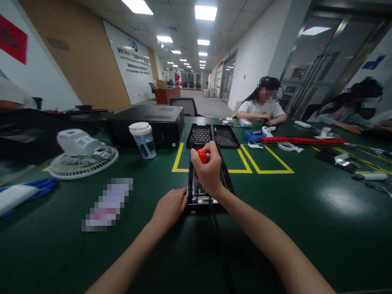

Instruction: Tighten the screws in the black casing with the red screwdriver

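Note:
My right hand is closed round a red-handled tool, held over a long black housing whose inner parts show. The tool's lower end reaches down into the housing and is partly hidden. At the housing's near left edge rests my left hand, its fingers together against the side. A black cable runs from the near end toward me. Just beyond the housing lie a black tray of small round parts and a shallow black tray.
On the green table are a white fan, a lidded cup, a black case, a blurred flat item, blue-white gloves, a blue box and a red strip. People sit across at the right.

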